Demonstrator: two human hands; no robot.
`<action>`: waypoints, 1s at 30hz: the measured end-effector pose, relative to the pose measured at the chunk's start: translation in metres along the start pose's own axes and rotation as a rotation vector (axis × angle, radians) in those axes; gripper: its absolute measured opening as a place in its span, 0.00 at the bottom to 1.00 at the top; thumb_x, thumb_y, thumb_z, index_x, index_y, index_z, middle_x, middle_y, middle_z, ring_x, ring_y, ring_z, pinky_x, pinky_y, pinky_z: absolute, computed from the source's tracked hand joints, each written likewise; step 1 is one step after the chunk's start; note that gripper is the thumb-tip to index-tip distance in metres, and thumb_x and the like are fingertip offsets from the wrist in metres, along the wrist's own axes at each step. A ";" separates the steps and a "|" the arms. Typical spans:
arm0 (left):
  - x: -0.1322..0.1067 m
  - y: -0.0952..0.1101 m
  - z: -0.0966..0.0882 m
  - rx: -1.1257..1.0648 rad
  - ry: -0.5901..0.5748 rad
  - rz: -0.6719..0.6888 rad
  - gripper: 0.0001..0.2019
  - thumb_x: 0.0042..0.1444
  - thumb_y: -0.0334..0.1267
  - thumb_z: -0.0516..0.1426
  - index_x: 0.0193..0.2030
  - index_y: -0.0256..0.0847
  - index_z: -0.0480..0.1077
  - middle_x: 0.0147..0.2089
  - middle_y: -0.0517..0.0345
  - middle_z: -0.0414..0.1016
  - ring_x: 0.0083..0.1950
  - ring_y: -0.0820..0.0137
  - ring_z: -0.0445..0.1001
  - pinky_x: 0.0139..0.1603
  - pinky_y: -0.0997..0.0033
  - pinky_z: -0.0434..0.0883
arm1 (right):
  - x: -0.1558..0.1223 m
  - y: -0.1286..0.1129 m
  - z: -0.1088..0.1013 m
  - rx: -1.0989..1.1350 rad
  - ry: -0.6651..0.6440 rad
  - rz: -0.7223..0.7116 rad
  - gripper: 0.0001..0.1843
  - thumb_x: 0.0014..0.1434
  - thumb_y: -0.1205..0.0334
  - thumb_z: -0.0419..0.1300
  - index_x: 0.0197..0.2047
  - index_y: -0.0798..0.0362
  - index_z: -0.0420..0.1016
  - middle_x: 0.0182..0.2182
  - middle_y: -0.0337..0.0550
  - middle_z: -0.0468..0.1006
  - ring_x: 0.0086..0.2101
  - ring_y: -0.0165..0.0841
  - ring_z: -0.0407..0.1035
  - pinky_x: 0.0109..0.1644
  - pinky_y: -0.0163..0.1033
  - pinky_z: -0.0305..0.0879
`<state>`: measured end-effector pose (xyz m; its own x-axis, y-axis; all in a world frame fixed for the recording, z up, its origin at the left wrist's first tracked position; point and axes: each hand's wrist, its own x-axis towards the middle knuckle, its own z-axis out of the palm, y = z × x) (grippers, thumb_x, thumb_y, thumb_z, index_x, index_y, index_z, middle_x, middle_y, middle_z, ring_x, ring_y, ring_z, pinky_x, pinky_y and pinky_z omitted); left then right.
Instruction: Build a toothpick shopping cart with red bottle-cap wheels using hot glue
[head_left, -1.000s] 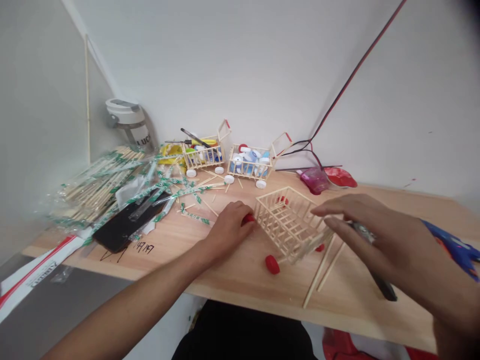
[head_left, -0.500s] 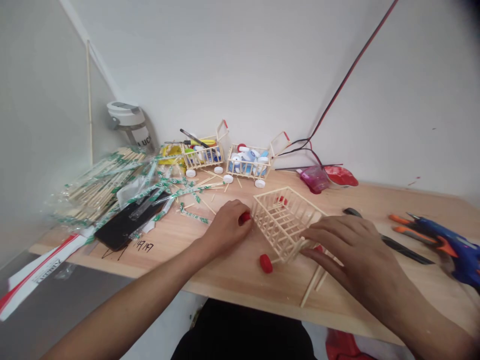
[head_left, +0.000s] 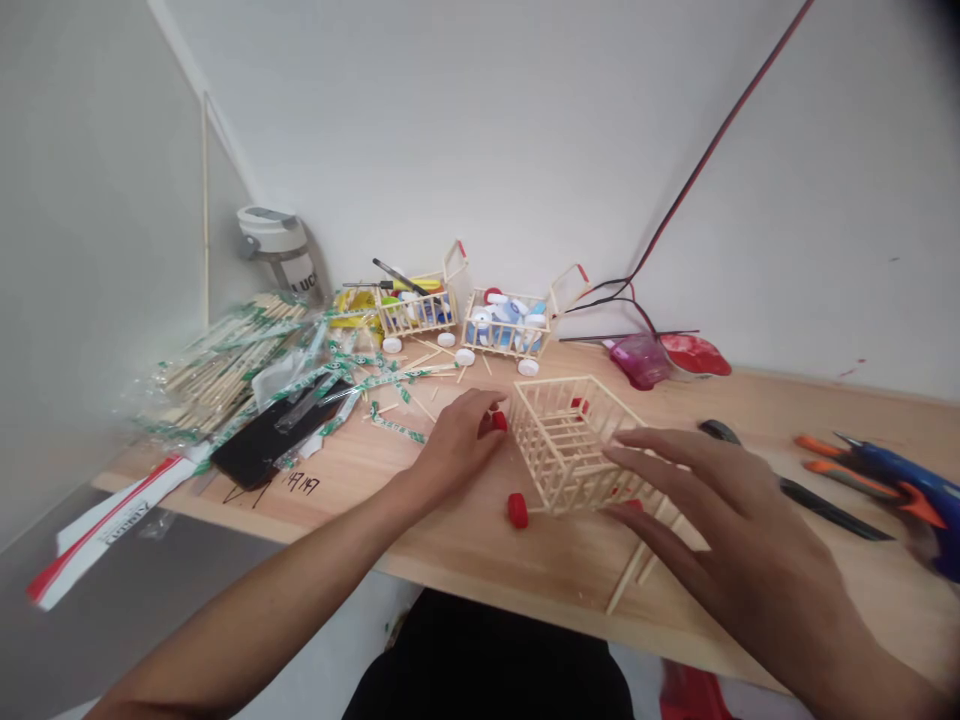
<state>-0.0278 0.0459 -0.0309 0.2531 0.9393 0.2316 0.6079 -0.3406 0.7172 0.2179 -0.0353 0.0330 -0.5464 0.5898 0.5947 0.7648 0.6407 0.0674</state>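
A small cart (head_left: pixel 564 440) made of thin wooden sticks stands on the table between my hands, with red bottle caps as wheels. My left hand (head_left: pixel 456 440) is closed at the cart's far left side, thumb and fingers around a red bottle cap (head_left: pixel 499 421). Another red cap (head_left: pixel 517 510) stands at the near left corner. My right hand (head_left: pixel 739 520) is at the cart's right side, fingers and thumb spread apart. Its fingertips are close to the basket's right end; whether they touch it I cannot tell. They partly hide that end and a red cap there.
Two finished-looking stick carts (head_left: pixel 420 312) with white wheels stand by the wall, filled with caps. Leftward lie bagged sticks (head_left: pixel 232 360), a black phone (head_left: pixel 262 440) and wrappers. A black-handled tool (head_left: pixel 832 510), orange-handled pliers (head_left: pixel 847 475) and a blue glue gun (head_left: pixel 907 475) lie rightward.
The cart has turned slightly, its near left wheel shifting left. My right hand's fingers have opened from the cart's near right corner. My left hand stays at the far left cap. The view has shifted slightly.
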 end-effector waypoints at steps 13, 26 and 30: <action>0.018 -0.005 0.000 0.093 -0.066 0.127 0.20 0.54 0.22 0.55 0.52 0.40 0.72 0.51 0.53 0.78 0.52 0.64 0.74 0.57 0.60 0.69 | -0.031 0.028 0.014 0.185 0.005 0.467 0.14 0.66 0.52 0.55 0.52 0.47 0.72 0.46 0.44 0.78 0.34 0.33 0.73 0.30 0.37 0.65; -0.032 0.032 -0.030 -0.099 0.129 0.165 0.15 0.62 0.32 0.56 0.55 0.43 0.70 0.49 0.55 0.75 0.44 0.72 0.74 0.44 0.71 0.73 | -0.032 0.002 0.012 0.092 0.151 0.430 0.08 0.67 0.59 0.56 0.48 0.48 0.71 0.37 0.42 0.77 0.34 0.33 0.73 0.39 0.37 0.67; -0.051 0.033 -0.023 -0.050 0.115 0.226 0.15 0.61 0.34 0.57 0.55 0.44 0.69 0.52 0.54 0.75 0.47 0.69 0.74 0.47 0.68 0.73 | -0.035 0.006 0.014 0.112 0.174 0.467 0.08 0.66 0.61 0.56 0.49 0.48 0.71 0.38 0.41 0.77 0.34 0.32 0.73 0.38 0.37 0.67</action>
<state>-0.0378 -0.0128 -0.0040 0.2895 0.8390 0.4607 0.5065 -0.5427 0.6700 0.2366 -0.0455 0.0012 -0.0830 0.7410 0.6664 0.8674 0.3830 -0.3178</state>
